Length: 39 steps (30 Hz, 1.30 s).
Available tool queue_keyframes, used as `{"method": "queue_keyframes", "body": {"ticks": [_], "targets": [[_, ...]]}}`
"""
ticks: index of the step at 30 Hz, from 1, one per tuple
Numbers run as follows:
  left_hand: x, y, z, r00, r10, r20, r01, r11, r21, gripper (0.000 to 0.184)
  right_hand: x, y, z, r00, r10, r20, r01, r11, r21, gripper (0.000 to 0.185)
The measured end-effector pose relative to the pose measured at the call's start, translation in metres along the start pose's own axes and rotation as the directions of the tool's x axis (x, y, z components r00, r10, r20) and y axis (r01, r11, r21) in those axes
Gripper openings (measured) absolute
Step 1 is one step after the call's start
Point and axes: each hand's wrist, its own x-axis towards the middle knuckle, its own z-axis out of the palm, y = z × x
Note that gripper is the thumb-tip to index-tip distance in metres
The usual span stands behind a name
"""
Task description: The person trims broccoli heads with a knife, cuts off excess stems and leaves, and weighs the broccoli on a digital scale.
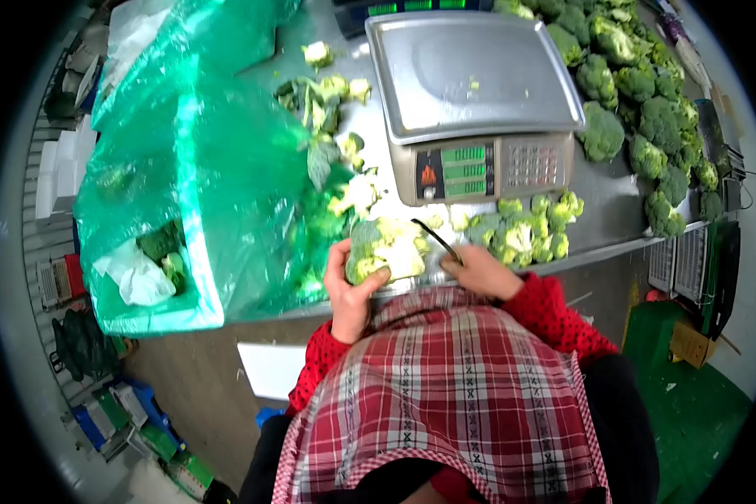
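My left hand is closed around a broccoli head at the table's front edge, its pale cut side facing up. In my right hand is a knife with a dark, curved blade, its tip pointing toward the broccoli. Whether the blade touches the broccoli I cannot tell. Just right of the knife lies a pile of cut broccoli florets. Leaves and stem trimmings lie to the left, beside a large green plastic bag.
A digital scale with a steel pan stands behind my hands. Whole broccoli heads are heaped at the right of the metal table. A white crumpled bag shows at the green bag's lower left. A cardboard box sits on the right.
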Motion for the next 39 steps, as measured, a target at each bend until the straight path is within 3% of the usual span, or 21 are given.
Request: {"method": "queue_keyframes", "body": {"ticks": [1,2,3,5,9,13,15,19,21,22,25,26,27,28,29,31,33,35,37,38,39], "targets": [[0.013,0.007,0.001,0.987,0.163,-0.011,-0.158,0.968,0.194,0.057,-0.002,0.011,-0.003,1.000,0.009,-0.023,-0.009,1.000,0.002,0.024],[0.028,0.013,0.007,0.942,0.336,0.009,-0.330,0.920,0.213,0.059,-0.006,0.014,-0.004,0.994,0.026,-0.101,-0.025,1.000,0.011,0.024],[0.046,0.029,0.016,0.820,0.564,0.095,-0.545,0.720,0.428,0.060,-0.016,0.016,-0.004,0.984,0.050,-0.169,-0.047,0.999,0.024,0.024],[0.090,0.058,0.043,0.529,0.802,0.276,-0.797,0.359,0.486,0.061,-0.022,0.010,-0.007,0.979,-0.045,-0.201,0.046,0.999,0.002,0.023],[0.180,0.073,0.093,0.215,0.806,0.551,-0.896,-0.062,0.440,0.058,-0.025,0.003,-0.013,0.960,-0.041,-0.277,0.040,0.999,-0.010,0.023],[0.209,0.062,0.107,0.360,0.658,0.662,-0.856,-0.049,0.514,0.068,-0.033,0.009,-0.019,0.927,-0.073,-0.367,0.097,0.994,0.045,0.025],[0.186,0.072,0.098,0.416,0.674,0.610,-0.809,-0.032,0.587,0.070,-0.038,0.009,-0.024,0.965,0.061,-0.257,-0.040,0.996,0.085,0.029],[0.108,0.085,0.049,0.586,0.701,0.405,-0.730,0.240,0.640,0.062,-0.037,0.006,-0.018,0.969,0.121,-0.217,-0.060,0.961,0.271,0.034],[0.067,0.107,0.011,0.616,0.650,0.445,-0.691,0.174,0.702,0.056,-0.041,0.011,-0.013,0.985,0.169,-0.042,-0.152,0.951,0.268,0.038],[0.050,0.121,-0.009,0.622,0.653,0.433,-0.670,0.156,0.726,0.053,-0.041,0.016,-0.011,0.996,0.064,-0.057,-0.057,0.993,0.107,0.033],[0.018,0.162,-0.068,0.668,0.688,0.285,-0.492,0.121,0.862,0.036,-0.026,-0.003,-0.028,0.997,0.053,-0.055,-0.042,0.981,0.189,0.027],[0.014,0.169,-0.095,0.642,0.709,0.292,-0.414,0.000,0.910,0.034,-0.017,-0.004,-0.030,0.978,-0.085,-0.192,0.103,0.991,0.084,0.021],[0.012,0.171,-0.112,0.609,0.759,0.228,-0.319,-0.028,0.947,0.034,-0.014,-0.016,-0.041,0.959,-0.074,-0.274,0.128,0.974,0.186,0.019],[0.014,0.170,-0.130,0.686,0.702,0.192,-0.250,-0.020,0.968,0.035,0.002,-0.013,-0.053,0.849,-0.283,-0.447,0.270,0.958,-0.092,0.021],[0.013,0.177,-0.159,0.757,0.637,0.145,-0.187,-0.002,0.982,0.037,0.013,-0.037,-0.069,0.839,-0.229,-0.495,0.220,0.972,-0.077,0.022],[0.033,0.182,-0.192,0.912,0.408,0.040,-0.106,0.140,0.984,0.043,0.032,-0.071,-0.096,0.749,-0.260,-0.609,0.283,0.957,-0.060,0.023],[0.060,0.182,-0.222,0.968,0.248,0.042,-0.140,0.394,0.908,0.050,0.040,-0.099,-0.114,0.713,-0.283,-0.641,0.336,0.941,-0.041,0.025],[0.106,0.154,-0.275,0.870,0.473,0.141,-0.279,0.235,0.931,0.048,0.037,-0.131,-0.114,0.738,-0.310,-0.599,0.329,0.941,-0.081,0.026],[0.119,0.187,-0.296,0.924,0.376,-0.065,0.049,0.052,0.997,0.047,0.037,-0.127,-0.095,0.738,-0.399,-0.544,0.416,0.904,-0.099,0.028],[0.165,0.173,-0.361,0.781,0.604,-0.160,0.160,0.054,0.986,0.043,0.036,-0.127,-0.086,0.794,-0.361,-0.489,0.343,0.930,-0.130,0.029],[0.155,0.211,-0.361,0.497,0.866,-0.063,0.037,0.052,0.998,0.037,0.037,-0.116,-0.075,0.728,-0.523,-0.444,0.431,0.852,-0.296,0.028]]}}
